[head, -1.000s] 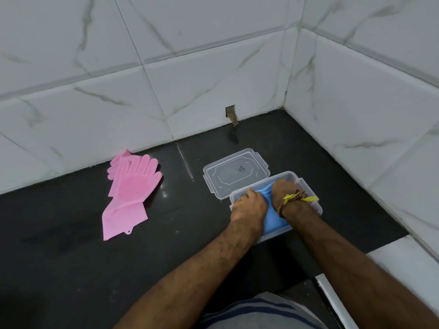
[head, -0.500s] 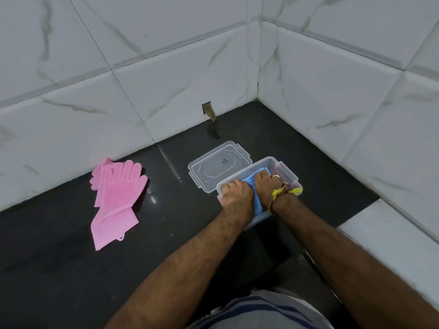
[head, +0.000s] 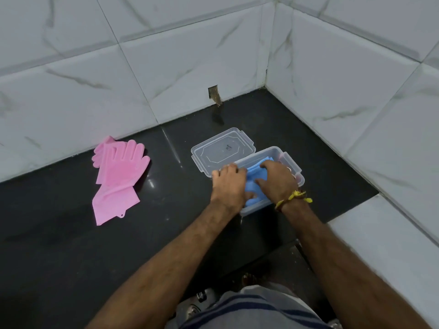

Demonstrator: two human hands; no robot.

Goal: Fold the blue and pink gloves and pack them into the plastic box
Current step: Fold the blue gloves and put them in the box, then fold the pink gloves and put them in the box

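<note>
Both hands, left hand point(head: 229, 184) and right hand point(head: 276, 179), press flat with loosely spread fingers on the folded blue gloves point(head: 255, 186) inside the plastic box point(head: 291, 162), probably so they stay compact, while the pink gloves point(head: 118, 176) wait unfolded on the dark counter point(head: 59, 245).

No legible text, small dark embossed mark at centre of clear lid point(head: 223, 150), far side of box, too blurred to read

You are looking at a black counter point(head: 71, 245) meeting white marble-veined wall tiles point(head: 166, 55) at a corner. A small notch point(head: 213, 92) is showing at the tile base, and a white ledge point(head: 384, 245) is lying right.
</note>
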